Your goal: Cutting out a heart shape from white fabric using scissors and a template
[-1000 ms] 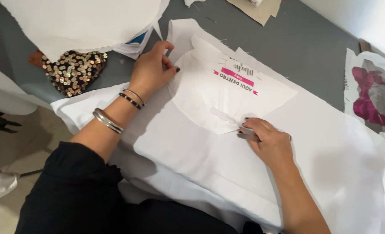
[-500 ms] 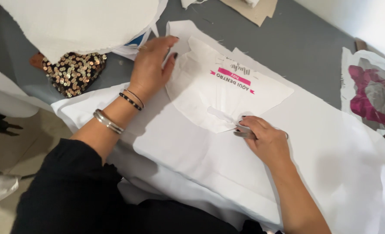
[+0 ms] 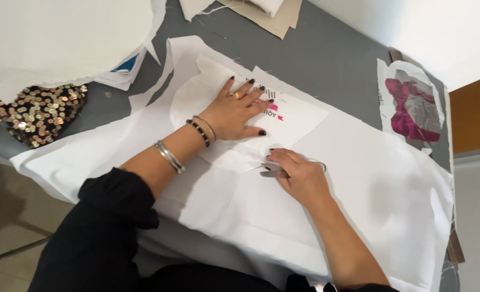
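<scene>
While left hand (image 3: 234, 111) lies flat, fingers spread, on paper pattern (image 3: 304, 116), right hand (image 3: 299, 176) (nearer to pattern edge) grips scissors (image 3: 269, 170), blades pointing left over white fabric (image 3: 380, 184).

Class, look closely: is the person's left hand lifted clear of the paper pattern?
No, the left hand lies flat, fingers spread, on the paper pattern.

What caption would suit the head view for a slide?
Left hand flat on a paper pattern over white fabric; right hand holds scissors at its edge.
</scene>
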